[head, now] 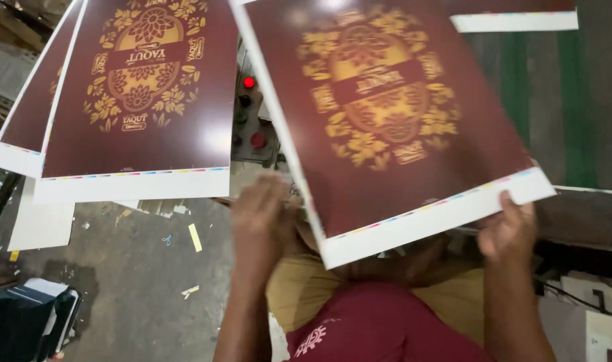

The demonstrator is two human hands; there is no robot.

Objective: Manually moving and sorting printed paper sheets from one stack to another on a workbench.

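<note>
Littered concrete floor, hands holding printed sheet

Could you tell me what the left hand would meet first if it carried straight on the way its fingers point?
Most likely the maroon sheet: the left hand points up at its left edge, seemingly already touching it, though depth is unclear.
</note>
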